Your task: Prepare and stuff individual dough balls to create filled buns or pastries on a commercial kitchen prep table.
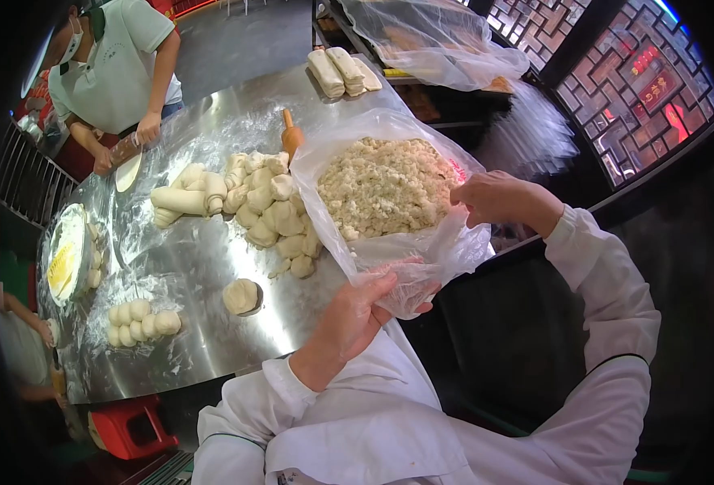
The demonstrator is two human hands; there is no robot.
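Note:
A clear plastic bag [332, 236] lies spread around a mound of pale, crumbly filling [387, 182] on the steel table. My left hand [348, 315] holds the gathered near edge of the bag, with several fingers behind the film. At the bag's right rim, my right hand [505, 200] has its fingers bent against the plastic; its fingertips are partly hidden. Left of the bag sits a heap of dough pieces [278, 218]. One round dough ball [240, 296] rests apart, nearer to me.
A wooden rolling pin [292, 134] stands behind the dough heap. Rolled dough [181, 200] and small dough balls [141, 324] lie further left, near a floury basin [66, 260]. Across the table, a co-worker [114, 66] rolls dough. Folded dough slabs [338, 73] sit at the far edge.

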